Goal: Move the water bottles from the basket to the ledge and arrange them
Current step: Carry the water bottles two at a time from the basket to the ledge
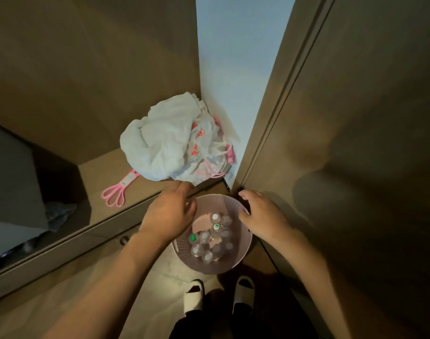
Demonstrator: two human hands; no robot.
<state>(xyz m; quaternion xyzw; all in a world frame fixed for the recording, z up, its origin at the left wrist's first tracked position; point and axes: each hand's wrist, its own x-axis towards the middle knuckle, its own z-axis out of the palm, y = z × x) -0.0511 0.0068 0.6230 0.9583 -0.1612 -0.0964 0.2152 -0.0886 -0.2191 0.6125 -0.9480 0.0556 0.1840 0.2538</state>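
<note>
A round pink basket (236,261) stands on the floor below me, holding several clear water bottles (210,241) upright, most with white caps and two with green caps. My left hand (168,214) hovers over the basket's left rim with relaxed fingers and holds nothing. Over the right rim is my right hand (260,212), fingers loosely spread and empty. The wooden ledge (104,172) lies to the upper left, beyond the basket.
A pile of white cloth and plastic bags (174,143) fills the ledge's right corner. Pink scissors-like tongs (116,192) lie on the ledge. A brown door (356,143) stands close on the right. A drawer knob (124,240) sticks out below the ledge. My feet in white slippers (219,292) are near the basket.
</note>
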